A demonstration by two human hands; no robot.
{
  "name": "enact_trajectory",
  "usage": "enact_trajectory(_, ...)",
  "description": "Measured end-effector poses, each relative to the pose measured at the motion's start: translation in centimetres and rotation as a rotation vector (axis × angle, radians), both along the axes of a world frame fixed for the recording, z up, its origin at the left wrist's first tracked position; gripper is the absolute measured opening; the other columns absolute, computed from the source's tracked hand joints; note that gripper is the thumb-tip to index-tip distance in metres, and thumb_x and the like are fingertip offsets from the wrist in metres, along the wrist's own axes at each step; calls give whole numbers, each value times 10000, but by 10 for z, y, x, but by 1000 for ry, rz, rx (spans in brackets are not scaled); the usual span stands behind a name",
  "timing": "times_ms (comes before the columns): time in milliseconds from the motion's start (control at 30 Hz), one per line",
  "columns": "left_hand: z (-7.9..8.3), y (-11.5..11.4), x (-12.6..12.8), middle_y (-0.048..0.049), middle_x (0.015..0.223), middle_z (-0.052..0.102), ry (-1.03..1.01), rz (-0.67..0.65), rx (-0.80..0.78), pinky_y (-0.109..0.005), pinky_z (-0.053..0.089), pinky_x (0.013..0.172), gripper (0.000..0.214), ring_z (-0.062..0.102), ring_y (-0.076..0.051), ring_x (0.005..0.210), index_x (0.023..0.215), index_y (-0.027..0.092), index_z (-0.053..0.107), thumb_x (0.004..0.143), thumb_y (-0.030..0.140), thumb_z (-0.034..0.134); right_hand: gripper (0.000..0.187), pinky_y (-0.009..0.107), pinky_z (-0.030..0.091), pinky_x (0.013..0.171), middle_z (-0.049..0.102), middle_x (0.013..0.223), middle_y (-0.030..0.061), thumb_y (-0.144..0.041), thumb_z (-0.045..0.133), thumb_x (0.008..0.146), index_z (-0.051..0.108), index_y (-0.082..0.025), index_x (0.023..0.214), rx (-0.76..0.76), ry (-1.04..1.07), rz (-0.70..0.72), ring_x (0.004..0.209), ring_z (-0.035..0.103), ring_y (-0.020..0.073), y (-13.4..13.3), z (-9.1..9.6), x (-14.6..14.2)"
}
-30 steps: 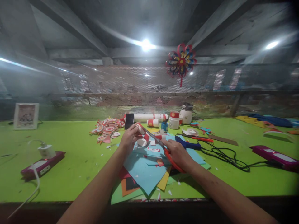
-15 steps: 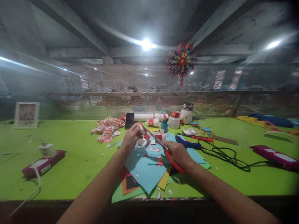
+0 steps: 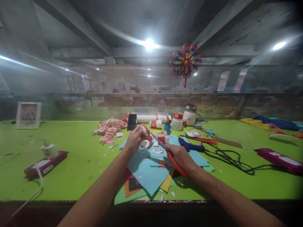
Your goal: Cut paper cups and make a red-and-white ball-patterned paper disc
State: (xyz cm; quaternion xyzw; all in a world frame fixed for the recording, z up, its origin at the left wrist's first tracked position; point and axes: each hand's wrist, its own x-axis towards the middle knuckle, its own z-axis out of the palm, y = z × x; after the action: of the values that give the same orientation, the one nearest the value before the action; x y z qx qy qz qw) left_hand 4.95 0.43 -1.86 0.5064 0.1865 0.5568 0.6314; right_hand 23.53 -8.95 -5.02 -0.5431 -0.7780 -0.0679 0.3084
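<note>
Between the fingers of my left hand (image 3: 134, 138) is a red and white paper cup piece (image 3: 145, 130), partly covered by the fingers. My right hand (image 3: 178, 156) is wrapped round the red handles of a pair of scissors (image 3: 174, 165). The blades point up and left, with their tips at the cup piece; whether they are cutting it I cannot make out. Under both hands lie light blue paper sheets (image 3: 144, 171), scattered with small red and white scraps. A red and white paper cup (image 3: 163, 138) lies on its side just beyond the blades.
Paper cut-outs (image 3: 112, 127) are heaped at the left, beside a phone (image 3: 132, 122). Stacked cups (image 3: 177, 122) and a bottle (image 3: 190, 115) stand behind. A blue glue gun (image 3: 189, 145) with a black cord lies right. Purple power strips (image 3: 47, 165) flank the green table (image 3: 82, 157).
The view has shifted very slightly. Both hands keep almost the same pose, with the scissors still at the cup piece.
</note>
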Motion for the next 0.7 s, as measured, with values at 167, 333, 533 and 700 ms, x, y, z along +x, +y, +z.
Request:
enact_trajectory(167,-1,4,-3,-39,784,653,-1,17,6,-240,454,620,396,592,-130,684,1093,132,584,741,291,670,265,266,458,713,706,938,65,-141,504,789,630,-191,1017,-13,22,39,840,650,209,1,1,2)
enact_trajectory(333,-2,10,-4,-50,835,651,-2,46,26,-273,473,665,507,602,-143,724,1172,120,562,711,277,701,292,279,460,729,703,942,68,-107,509,768,629,-186,1022,-33,35,55,859,645,214,4,3,4)
enact_trajectory(533,-2,8,-3,-36,804,642,23,55,29,-306,492,706,541,604,-144,707,1163,111,579,675,289,733,288,270,458,743,701,953,64,-98,464,798,632,-189,1013,-39,42,58,876,646,205,4,2,6)
enact_trajectory(700,1,5,-5,-39,773,644,56,65,43,-273,490,638,510,592,-133,673,1130,91,600,671,267,737,298,290,453,766,699,956,90,-95,454,806,630,-171,1034,-46,14,34,886,639,217,5,2,9)
